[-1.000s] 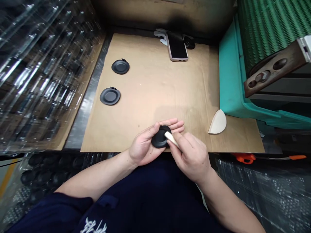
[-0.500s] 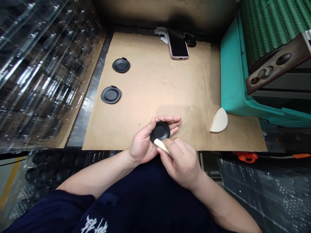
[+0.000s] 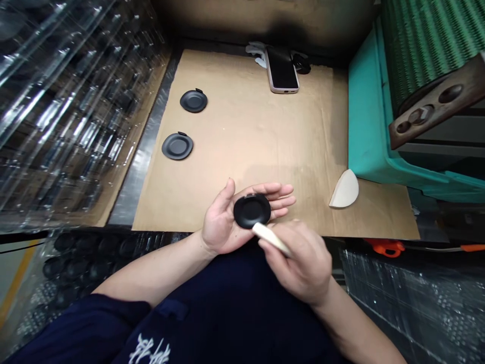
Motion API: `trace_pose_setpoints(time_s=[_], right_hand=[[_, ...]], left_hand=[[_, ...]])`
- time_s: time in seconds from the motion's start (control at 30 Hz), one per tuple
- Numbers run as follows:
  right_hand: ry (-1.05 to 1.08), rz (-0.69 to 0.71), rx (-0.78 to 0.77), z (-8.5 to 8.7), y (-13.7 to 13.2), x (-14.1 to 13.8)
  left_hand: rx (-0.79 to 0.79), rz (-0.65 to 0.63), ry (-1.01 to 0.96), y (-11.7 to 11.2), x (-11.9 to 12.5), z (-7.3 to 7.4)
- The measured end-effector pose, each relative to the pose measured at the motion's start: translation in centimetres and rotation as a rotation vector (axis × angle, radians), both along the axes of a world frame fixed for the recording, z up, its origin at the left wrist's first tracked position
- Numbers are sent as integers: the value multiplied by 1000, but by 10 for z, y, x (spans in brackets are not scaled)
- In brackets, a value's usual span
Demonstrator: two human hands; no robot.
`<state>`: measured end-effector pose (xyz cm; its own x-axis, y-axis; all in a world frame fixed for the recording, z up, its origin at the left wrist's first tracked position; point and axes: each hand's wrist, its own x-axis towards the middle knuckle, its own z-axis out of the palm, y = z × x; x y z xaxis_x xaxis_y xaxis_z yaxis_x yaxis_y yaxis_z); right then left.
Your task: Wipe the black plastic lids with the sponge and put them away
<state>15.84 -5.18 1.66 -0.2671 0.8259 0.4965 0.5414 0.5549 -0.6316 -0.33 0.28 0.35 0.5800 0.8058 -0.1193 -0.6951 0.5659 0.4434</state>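
My left hand (image 3: 223, 222) lies palm up at the near edge of the cardboard sheet (image 3: 257, 131), fingers loosely cupped under a round black disc (image 3: 252, 211) that rests on them. My right hand (image 3: 303, 263) is closed on a pale, flat stick-like tool (image 3: 270, 237), whose tip touches the disc's lower right edge. Two more black discs lie at the sheet's left, one nearer (image 3: 177, 146) and one farther back (image 3: 193, 100).
A phone (image 3: 282, 71) lies at the back of the sheet. A pale half-round block (image 3: 344, 190) sits at the right by a teal machine base (image 3: 369, 126). Clear plastic trays (image 3: 64, 101) stack on the left. An orange-handled tool (image 3: 382, 246) lies below the right edge.
My left hand has opened flatter, thumb lifted off the disc. My right hand with the pale tool slid from the disc's top down to its lower right edge.
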Motion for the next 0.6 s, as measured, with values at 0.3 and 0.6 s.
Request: trace_pose_setpoints(time_s=[0.3,0.6], right_hand=[[-361,-96,182,5,8,-3],[-424,-124,128,7,12,0]], left_hand=[[37,-16,15,-3,2,-4],[44,21,37,-5,3,-6]])
